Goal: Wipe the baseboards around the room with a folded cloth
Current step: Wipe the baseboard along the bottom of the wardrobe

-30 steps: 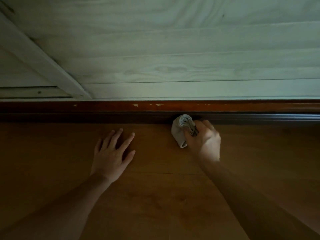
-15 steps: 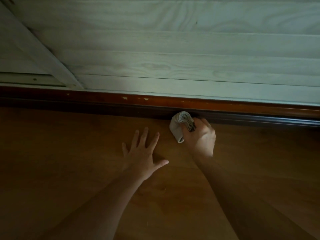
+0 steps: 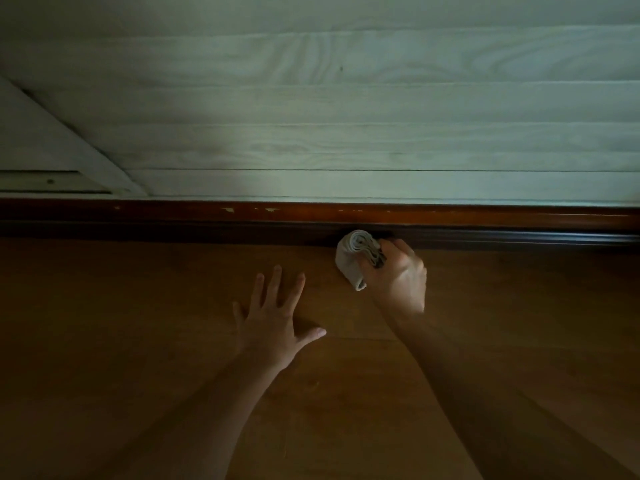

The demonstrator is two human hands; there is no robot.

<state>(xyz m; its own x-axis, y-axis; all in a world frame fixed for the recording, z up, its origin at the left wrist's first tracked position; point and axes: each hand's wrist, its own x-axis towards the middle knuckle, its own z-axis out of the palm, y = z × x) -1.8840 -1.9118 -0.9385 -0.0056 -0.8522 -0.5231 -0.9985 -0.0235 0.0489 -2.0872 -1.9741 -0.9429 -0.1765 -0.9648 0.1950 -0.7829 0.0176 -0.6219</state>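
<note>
The folded cloth (image 3: 350,259) is bunched into a thick pad and pressed against the lower, darker lip of the baseboard (image 3: 502,221), a bit right of centre, right where the trim meets the floor (image 3: 121,341). It's gripped by the right hand (image 3: 398,284), fingers curled round its near end so the layered edge faces up. The left hand (image 3: 273,323) is laid flat on the floor just to the left, fingers spread, nothing held, and it looks like it's being used as a prop. For the wipe itself, the best result would probably be had if the pad is pushed firmly into that groove and drawn along in one long pass rather than scrubbed back and forth, since dust tends to get trapped in the recessed profile and at the floor joint. The upper, redder band should be covered too. Only the bottom edge seems to be touched at this grip angle, so the wrist may need to be tipped up. Some care is suggested around the small chipped spots (image 3: 229,210) further left, where fibres could be snagged. Behind it all, pale wall boards (image 3: 346,116) are seen, with a white diagonal trim piece (image 3: 69,143) at the left. How much of the baseboard is already done can't be told in this dim light.
</note>
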